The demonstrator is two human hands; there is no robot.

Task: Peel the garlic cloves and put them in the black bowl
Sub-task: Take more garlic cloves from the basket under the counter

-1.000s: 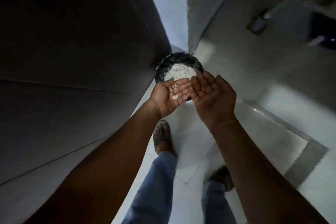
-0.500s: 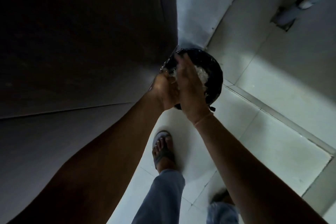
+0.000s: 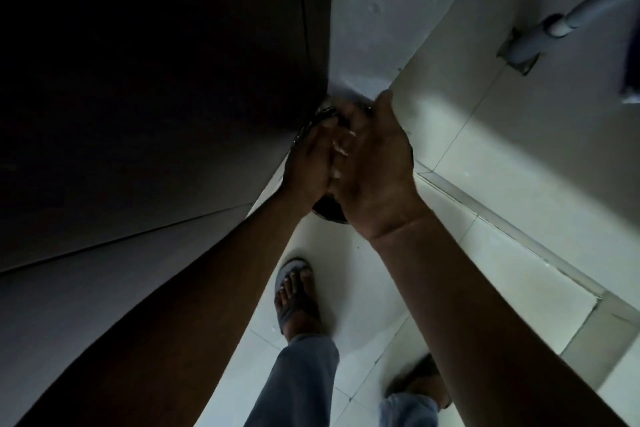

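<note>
The person's two hands are pressed together, side by side, directly above the black bowl [image 3: 328, 212], which sits on the floor in the corner where a dark panel [image 3: 156, 80] meets a pale wall [image 3: 374, 10]. The right hand [image 3: 377, 163] shows its back to the camera, its fingers straight and reaching forward over the bowl's far edge. The left hand [image 3: 306, 163] lies against it from the left; it is dark and blurred, so whether its fingers are curled cannot be told. A few pale bits of garlic [image 3: 341, 149] show in the seam between the hands. The hands hide most of the bowl, leaving only slivers of its rim in view. Below, a foot in a grey sandal [image 3: 294, 295] stands on the pale floor tiles [image 3: 519, 270].
</note>
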